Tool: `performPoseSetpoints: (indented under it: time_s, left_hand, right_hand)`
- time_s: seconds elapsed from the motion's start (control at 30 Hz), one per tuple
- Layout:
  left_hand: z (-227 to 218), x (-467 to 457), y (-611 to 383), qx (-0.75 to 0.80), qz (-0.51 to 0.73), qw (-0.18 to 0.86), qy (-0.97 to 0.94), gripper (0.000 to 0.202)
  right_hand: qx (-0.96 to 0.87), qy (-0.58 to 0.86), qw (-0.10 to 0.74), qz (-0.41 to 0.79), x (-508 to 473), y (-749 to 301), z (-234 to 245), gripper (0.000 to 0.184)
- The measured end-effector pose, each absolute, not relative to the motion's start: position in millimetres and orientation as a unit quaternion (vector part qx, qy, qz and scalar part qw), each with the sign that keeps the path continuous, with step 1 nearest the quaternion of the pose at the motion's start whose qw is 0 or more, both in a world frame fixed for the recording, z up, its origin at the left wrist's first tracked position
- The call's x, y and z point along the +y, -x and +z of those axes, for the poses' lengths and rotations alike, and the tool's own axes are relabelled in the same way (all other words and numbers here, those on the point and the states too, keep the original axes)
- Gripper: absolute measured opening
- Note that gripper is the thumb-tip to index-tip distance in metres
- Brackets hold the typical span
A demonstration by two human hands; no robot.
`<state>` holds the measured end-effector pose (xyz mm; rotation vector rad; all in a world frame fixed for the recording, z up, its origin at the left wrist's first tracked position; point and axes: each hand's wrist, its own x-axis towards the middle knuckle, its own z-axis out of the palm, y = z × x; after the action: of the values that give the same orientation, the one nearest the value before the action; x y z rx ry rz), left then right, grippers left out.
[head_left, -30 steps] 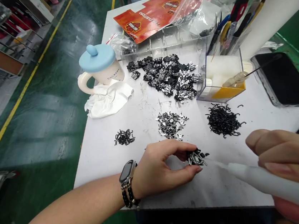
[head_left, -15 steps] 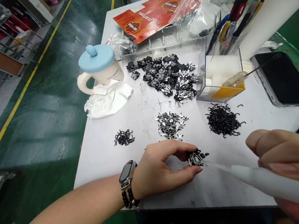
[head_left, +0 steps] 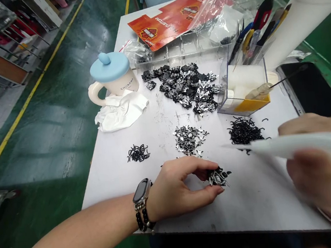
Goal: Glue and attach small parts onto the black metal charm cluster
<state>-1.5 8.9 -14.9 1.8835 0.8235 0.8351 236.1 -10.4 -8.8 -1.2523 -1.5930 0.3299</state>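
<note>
My left hand (head_left: 181, 188), with a watch on the wrist, rests on the white table (head_left: 252, 205) and pinches a small black and silver metal piece (head_left: 217, 177) between thumb and forefinger. My right hand (head_left: 323, 169) grips a white squeeze bottle (head_left: 299, 146) with a long thin nozzle. The bottle lies level above the table, and its tip hangs near the pile of black hooks (head_left: 244, 131). The right hand is blurred.
Behind lie a pile of silver pieces (head_left: 189, 138), a small heap of black hooks (head_left: 138, 153) and a large heap of black badges (head_left: 186, 83). A lidded mug (head_left: 114, 76), a white cloth (head_left: 120, 111), a clear tool box (head_left: 246, 85) and a dark phone (head_left: 313, 87) stand around.
My right hand has lifted the bottle up and back, so its nozzle tip has left the piece in my left hand. The left hand has stayed put.
</note>
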Motion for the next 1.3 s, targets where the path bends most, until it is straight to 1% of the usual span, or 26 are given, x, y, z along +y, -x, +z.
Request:
performPoseSetpoints:
  time_s: [0.03,0.07,0.2,0.23,0.37,0.43,0.47,0.53,0.57,0.63,0.7,0.8,0.93,1.1,1.13,1.2,1.27,1.3]
  left_hand:
    - [-15,8,1,0.33,0.337,0.446,-0.761,0.029]
    - [-16,8,1,0.328,0.335,0.446,-0.762,0.029]
    - [-16,3,1,0.305,0.319,0.45,-0.776,0.028]
    - [-16,2,1,0.295,0.315,0.45,-0.782,0.028]
    - [-16,-3,1,0.252,0.314,0.439,-0.803,0.026]
    - [-17,-5,1,0.237,0.318,0.432,-0.81,0.026]
    - [-17,-5,2,0.232,0.32,0.427,-0.813,0.026]
    - [-18,-6,2,0.221,0.32,0.421,-0.819,0.026]
    - [-19,-6,2,0.216,0.319,0.418,-0.823,0.026]
    - [-20,-7,2,0.205,0.313,0.41,-0.832,0.026]
    - [-21,-8,2,0.198,0.31,0.4,-0.84,0.025]
    - [-22,-8,2,0.194,0.312,0.388,-0.845,0.024]
    - [-22,-8,2,0.206,0.313,0.38,-0.846,0.023]
    - [-18,-4,2,0.234,0.35,0.368,-0.829,0.022]
    - [-17,-3,2,0.248,0.367,0.361,-0.821,0.023]
    - [-14,-2,4,0.278,0.399,0.346,-0.802,0.026]
    - [-11,-1,5,0.299,0.418,0.339,-0.788,0.028]
    - [-9,-1,5,0.303,0.42,0.34,-0.785,0.029]
  right_hand:
    - [-0.667,0.515,0.526,0.116,-3,-235,-10,0.017]
    - [-0.668,0.521,0.522,0.098,4,-233,-12,0.02]
    - [-0.7,0.585,0.394,0.108,29,-227,-27,0.023]
    - [-0.705,0.593,0.375,0.105,34,-225,-31,0.024]
    - [-0.722,0.598,0.333,0.099,40,-220,-40,0.03]
    - [-0.728,0.593,0.338,0.06,35,-218,-37,0.032]
    - [-0.73,0.585,0.351,0.026,32,-217,-34,0.03]
    - [-0.754,0.545,0.366,-0.029,23,-213,-28,0.019]
    - [-0.781,0.513,0.356,-0.037,20,-210,-26,0.013]
    - [-0.845,0.447,0.295,-0.009,14,-202,-25,0.001]
    - [-0.884,0.405,0.235,0.015,12,-194,-29,0.01]
    - [-0.891,0.401,0.211,0.022,12,-184,-38,0.014]
    - [-0.883,0.413,0.22,0.036,12,-181,-44,0.014]
    - [-0.855,0.429,0.272,0.104,9,-189,-34,0.012]
    - [-0.835,0.44,0.301,0.136,8,-191,-30,0.01]
    - [-0.757,0.475,0.386,0.227,4,-195,-24,0.004]
    - [-0.647,0.495,0.462,0.351,0,-197,-20,0.005]
    - [-0.593,0.489,0.482,0.419,-1,-197,-20,0.006]
